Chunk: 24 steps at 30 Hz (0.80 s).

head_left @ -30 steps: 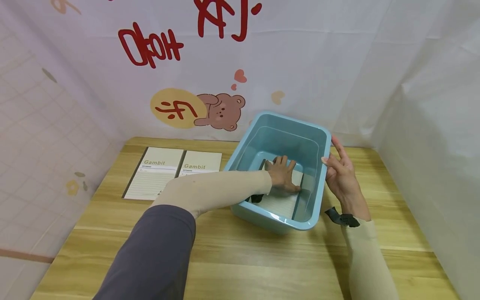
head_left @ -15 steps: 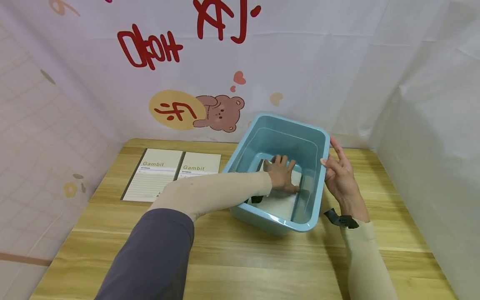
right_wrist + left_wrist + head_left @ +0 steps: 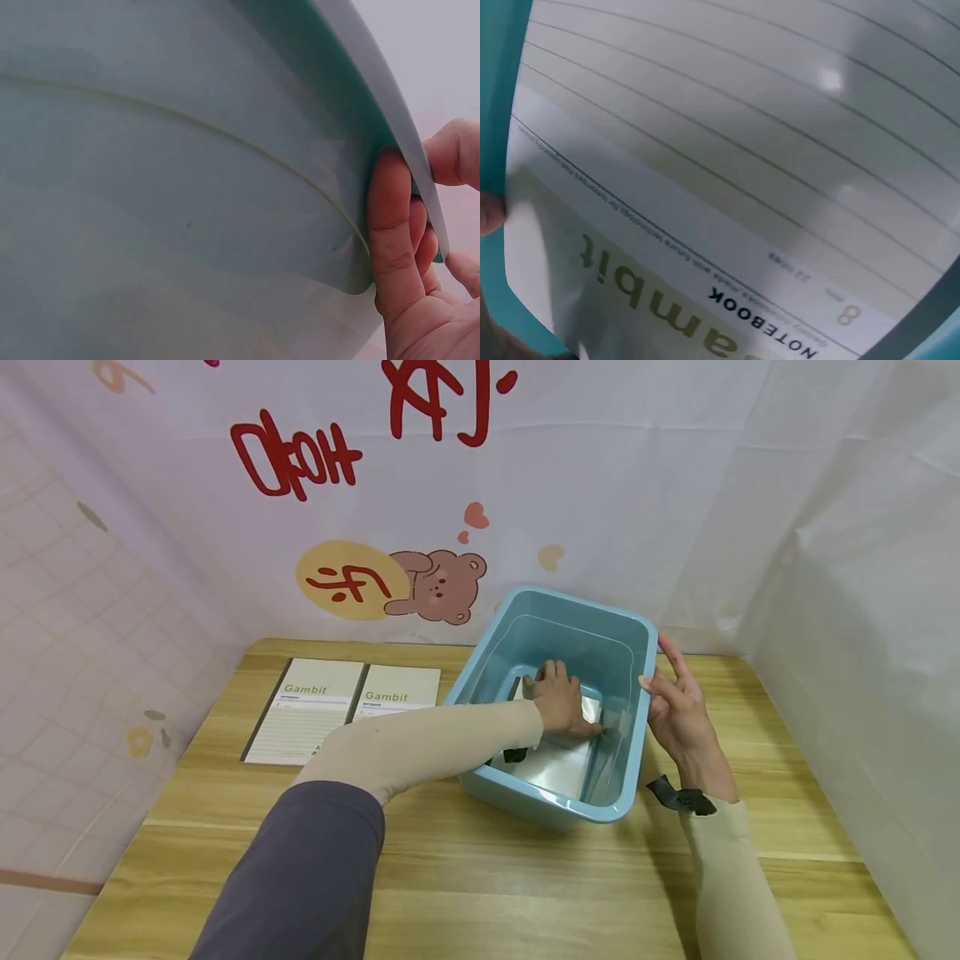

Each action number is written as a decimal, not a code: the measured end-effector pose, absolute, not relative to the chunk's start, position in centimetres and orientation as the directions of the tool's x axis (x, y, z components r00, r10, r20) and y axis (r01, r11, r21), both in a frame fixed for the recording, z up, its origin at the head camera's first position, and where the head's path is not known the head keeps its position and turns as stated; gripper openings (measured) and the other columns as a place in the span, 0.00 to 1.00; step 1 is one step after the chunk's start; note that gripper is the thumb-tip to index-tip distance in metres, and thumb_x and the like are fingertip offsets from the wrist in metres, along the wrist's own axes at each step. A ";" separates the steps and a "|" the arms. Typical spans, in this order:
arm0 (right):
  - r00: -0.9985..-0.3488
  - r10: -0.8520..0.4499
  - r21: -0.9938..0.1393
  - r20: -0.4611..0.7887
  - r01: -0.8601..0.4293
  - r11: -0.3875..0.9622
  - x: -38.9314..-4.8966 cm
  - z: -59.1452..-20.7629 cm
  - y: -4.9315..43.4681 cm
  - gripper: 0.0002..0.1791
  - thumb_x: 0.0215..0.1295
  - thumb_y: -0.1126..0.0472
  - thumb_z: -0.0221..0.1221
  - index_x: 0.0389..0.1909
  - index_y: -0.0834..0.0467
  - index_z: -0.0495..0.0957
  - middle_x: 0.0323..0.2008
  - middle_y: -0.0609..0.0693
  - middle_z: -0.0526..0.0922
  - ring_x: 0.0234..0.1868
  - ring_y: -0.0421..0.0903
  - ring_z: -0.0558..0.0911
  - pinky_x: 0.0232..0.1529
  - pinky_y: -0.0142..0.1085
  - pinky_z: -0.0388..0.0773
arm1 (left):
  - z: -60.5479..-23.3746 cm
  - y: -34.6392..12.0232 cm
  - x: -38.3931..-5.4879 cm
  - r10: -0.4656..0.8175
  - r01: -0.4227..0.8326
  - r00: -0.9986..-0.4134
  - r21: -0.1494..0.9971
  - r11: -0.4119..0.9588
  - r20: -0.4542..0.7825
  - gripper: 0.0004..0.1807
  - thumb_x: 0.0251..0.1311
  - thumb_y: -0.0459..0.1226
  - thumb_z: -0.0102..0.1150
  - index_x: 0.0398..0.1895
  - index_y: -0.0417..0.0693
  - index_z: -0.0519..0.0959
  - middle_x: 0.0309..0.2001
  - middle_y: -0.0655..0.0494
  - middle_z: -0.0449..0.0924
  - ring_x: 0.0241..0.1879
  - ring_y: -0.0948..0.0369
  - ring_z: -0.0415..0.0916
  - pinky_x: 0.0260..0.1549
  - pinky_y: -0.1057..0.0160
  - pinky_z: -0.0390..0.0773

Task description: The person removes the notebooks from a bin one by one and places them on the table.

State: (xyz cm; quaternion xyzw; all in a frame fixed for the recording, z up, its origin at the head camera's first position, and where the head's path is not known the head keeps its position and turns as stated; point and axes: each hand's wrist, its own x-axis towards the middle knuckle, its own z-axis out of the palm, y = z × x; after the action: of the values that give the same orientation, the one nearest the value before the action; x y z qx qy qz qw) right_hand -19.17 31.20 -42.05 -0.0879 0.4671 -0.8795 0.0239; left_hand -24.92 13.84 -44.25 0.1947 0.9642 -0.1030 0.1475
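My left hand (image 3: 561, 702) reaches down inside a light-blue plastic tub (image 3: 551, 796) and grips a notebook (image 3: 558, 772) with bent fingers and the thumb near its right edge. The left wrist view shows the ruled cover of that notebook (image 3: 727, 172) close up, slightly bowed, with fingertips beside its edge. On the tub's right side, my right hand (image 3: 682, 714) pinches the rim, thumb on top and fingers beneath. The right wrist view looks along the tub's outer wall (image 3: 150, 195), with fingers (image 3: 394, 232) tucked under the lip.
Two more Gambit notebooks lie side by side on the wooden table (image 3: 465, 893), a left one (image 3: 303, 714) and a right one (image 3: 397, 689), the latter partly covered by my left sleeve. A printed white curtain (image 3: 622, 477) stands behind the table.
The left hand's fingers have drawn in and bent on the notebook inside the tub, and its cover now catches more light. The right hand keeps its hold on the rim.
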 end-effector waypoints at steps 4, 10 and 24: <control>-0.983 -0.128 -0.823 0.130 -0.035 -0.567 -19.1 -42.1 31.2 0.43 0.72 0.79 0.46 0.82 0.50 0.45 0.60 0.55 0.77 0.37 0.44 0.87 0.37 0.33 0.86 | -44.2 13.6 -24.8 0.358 0.415 -0.883 -0.150 0.897 -0.304 0.50 0.55 0.82 0.38 0.62 0.52 0.66 0.61 0.50 0.64 0.56 0.54 0.61 0.50 0.52 0.74; -0.982 -0.134 -0.818 0.136 -0.035 -0.574 -19.1 -42.0 31.2 0.44 0.72 0.79 0.46 0.83 0.51 0.41 0.61 0.55 0.77 0.38 0.45 0.88 0.37 0.34 0.86 | -44.0 13.3 -24.6 0.376 0.400 -0.890 -0.049 0.915 -0.259 0.51 0.54 0.81 0.42 0.64 0.50 0.65 0.63 0.48 0.70 0.63 0.53 0.68 0.61 0.44 0.74; -0.982 -0.128 -0.821 0.138 -0.042 -0.569 -19.1 -42.0 31.2 0.45 0.72 0.79 0.46 0.83 0.51 0.39 0.63 0.55 0.76 0.40 0.45 0.88 0.39 0.34 0.87 | -44.8 12.8 -25.6 0.429 0.435 -0.896 -0.031 0.900 -0.120 0.48 0.57 0.80 0.35 0.57 0.51 0.68 0.57 0.49 0.70 0.59 0.52 0.65 0.67 0.40 0.66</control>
State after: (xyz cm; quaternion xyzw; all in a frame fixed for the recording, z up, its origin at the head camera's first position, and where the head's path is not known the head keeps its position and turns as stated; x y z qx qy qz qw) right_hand -19.11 31.16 -42.05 -0.0914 0.4634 -0.8811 0.0245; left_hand -25.61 12.84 -44.82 0.2218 0.9731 -0.0287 0.0551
